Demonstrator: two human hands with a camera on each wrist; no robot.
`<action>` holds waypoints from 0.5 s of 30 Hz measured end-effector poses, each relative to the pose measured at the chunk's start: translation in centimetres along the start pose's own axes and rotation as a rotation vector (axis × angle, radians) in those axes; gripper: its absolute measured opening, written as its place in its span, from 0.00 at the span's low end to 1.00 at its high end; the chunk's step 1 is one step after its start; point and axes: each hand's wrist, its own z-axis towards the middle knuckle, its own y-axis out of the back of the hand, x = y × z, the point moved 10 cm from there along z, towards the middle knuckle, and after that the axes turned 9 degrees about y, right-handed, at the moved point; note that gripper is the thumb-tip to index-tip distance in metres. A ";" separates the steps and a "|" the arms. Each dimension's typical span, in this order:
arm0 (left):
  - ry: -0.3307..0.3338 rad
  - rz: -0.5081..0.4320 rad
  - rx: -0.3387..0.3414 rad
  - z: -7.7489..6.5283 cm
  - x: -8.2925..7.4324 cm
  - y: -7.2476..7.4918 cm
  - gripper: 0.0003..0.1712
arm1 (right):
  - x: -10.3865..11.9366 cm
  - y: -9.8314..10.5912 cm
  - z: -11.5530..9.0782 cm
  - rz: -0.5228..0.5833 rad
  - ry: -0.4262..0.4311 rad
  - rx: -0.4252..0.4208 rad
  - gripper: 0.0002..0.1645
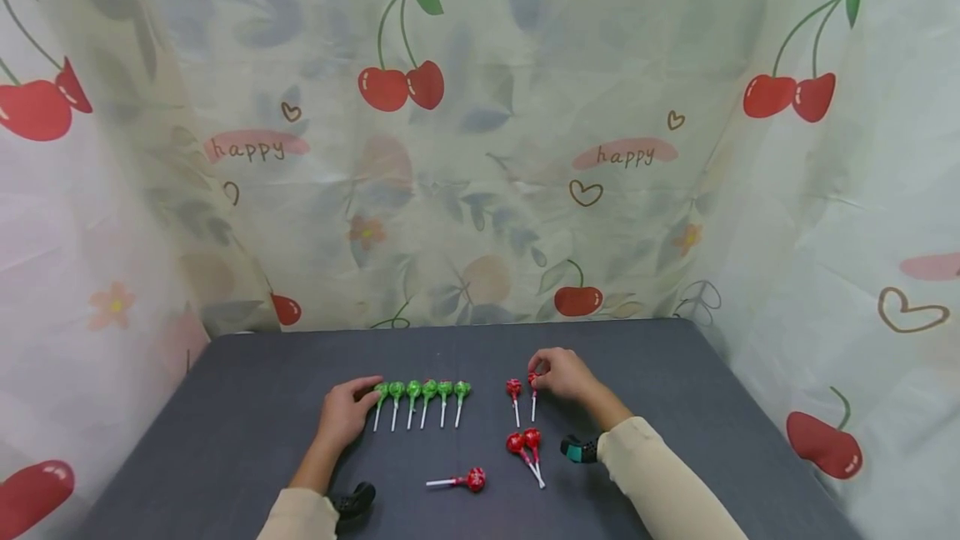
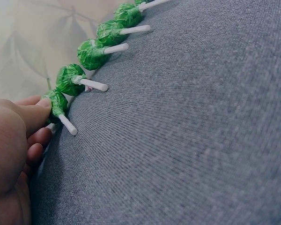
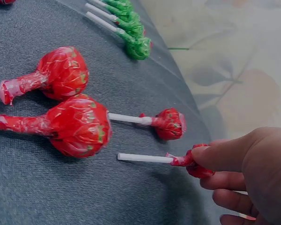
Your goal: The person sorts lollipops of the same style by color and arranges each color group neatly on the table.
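Thumb and fingers of my left hand (image 1: 347, 417) pinch the head of the leftmost green lollipop (image 2: 58, 103), at the end of a row of several green lollipops (image 1: 429, 390) with sticks toward me. On the right, my right hand (image 1: 564, 375) pinches a red lollipop (image 3: 199, 164) by its wrapped head, its white stick pointing back toward me. Just left of it lies another red lollipop (image 3: 168, 124), roughly parallel. Nearer to me, two red lollipops (image 3: 79, 129) lie side by side, their sticks meeting at the ends in the head view.
A single red lollipop (image 1: 476, 480) lies sideways near the front, stick to the left. Everything rests on a dark grey cloth-covered table (image 1: 247, 407). A cherry-print curtain (image 1: 480, 148) encloses the back and sides. Both wrists wear dark straps (image 1: 579, 449).
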 end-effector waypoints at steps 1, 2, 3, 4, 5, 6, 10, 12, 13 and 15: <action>0.000 0.001 -0.001 0.0 0.0 0.0 0.16 | 0.0 -0.2 0.0 0.000 -0.002 0.007 0.07; 0.000 0.002 -0.001 0.0 0.0 0.0 0.16 | -0.1 -0.4 0.0 0.005 -0.006 0.013 0.07; 0.002 0.003 -0.002 -0.1 0.0 0.0 0.16 | 0.0 -0.5 0.0 0.007 -0.007 0.017 0.07; 0.003 0.003 -0.002 -0.1 0.0 0.0 0.16 | 0.0 -0.6 0.1 0.009 -0.007 0.018 0.07; 0.005 0.003 -0.002 -0.1 0.0 0.0 0.16 | 0.0 -0.7 0.1 0.011 -0.008 0.020 0.06; 0.008 0.002 -0.002 -0.1 0.0 0.0 0.16 | 0.0 -0.8 0.1 0.009 -0.007 0.023 0.06; 0.016 0.004 -0.003 -0.2 0.0 0.0 0.16 | -0.2 -1.3 0.1 0.006 -0.008 0.033 0.06; 0.017 0.007 -0.006 -0.2 0.0 0.1 0.16 | -0.3 -1.5 0.1 0.005 -0.004 0.035 0.07; 0.017 0.007 -0.006 -0.2 0.0 0.1 0.16 | -0.2 -1.5 0.1 0.007 -0.002 0.035 0.07; 0.017 0.005 -0.007 -0.1 0.0 0.1 0.16 | -0.2 -1.6 0.0 0.010 0.003 0.033 0.07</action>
